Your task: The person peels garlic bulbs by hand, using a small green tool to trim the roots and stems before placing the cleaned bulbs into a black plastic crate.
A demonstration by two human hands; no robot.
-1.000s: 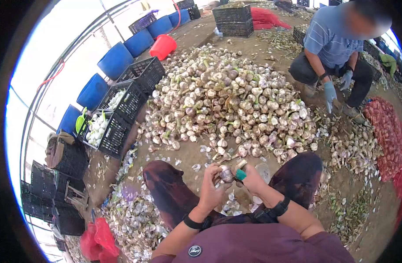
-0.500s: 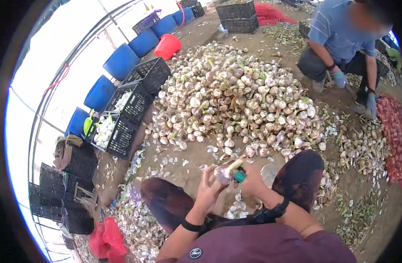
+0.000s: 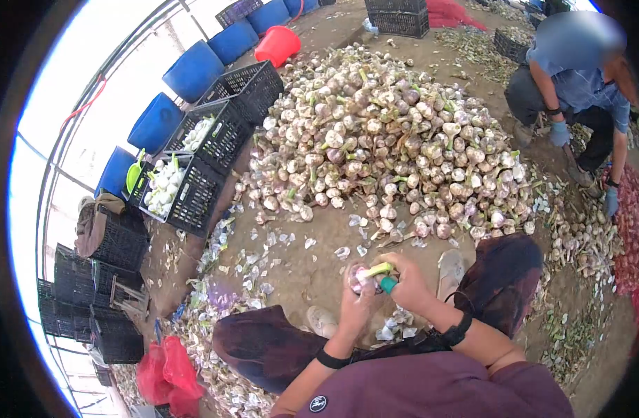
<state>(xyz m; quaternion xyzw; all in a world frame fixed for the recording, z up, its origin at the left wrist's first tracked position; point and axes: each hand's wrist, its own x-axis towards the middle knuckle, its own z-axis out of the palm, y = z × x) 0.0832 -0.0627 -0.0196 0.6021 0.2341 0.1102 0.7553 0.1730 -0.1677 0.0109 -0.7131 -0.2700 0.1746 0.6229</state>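
Observation:
A garlic bulb point(image 3: 361, 277) with purple and white skin and a thick pale green stem is wrapped by the fingers of my left hand point(image 3: 355, 299). My right hand point(image 3: 410, 282) is closed round a tool with a green handle point(image 3: 388, 284), held against the bulb's right side. The tool's blade is mostly hidden between the bulb and my fingers. Both hands are close together above my lap. Beyond them lies a large heap of garlic bulbs point(image 3: 382, 139), and scraps of peeled skin point(image 3: 396, 326) lie on the ground below.
Black crates point(image 3: 197, 191) stand at the left, some holding white garlic, with blue barrels point(image 3: 156, 124) behind them. A red bucket point(image 3: 277, 46) stands past the heap. At the right a gloved co-worker point(image 3: 577, 87) crouches beside a red mesh bag point(image 3: 633, 230). Red netting point(image 3: 169, 373) lies lower left.
The view has shifted, and my shoes now show between my knees. My hands have moved slightly right with the bulb, whose stem lies flatter. The co-worker's hands have moved farther apart.

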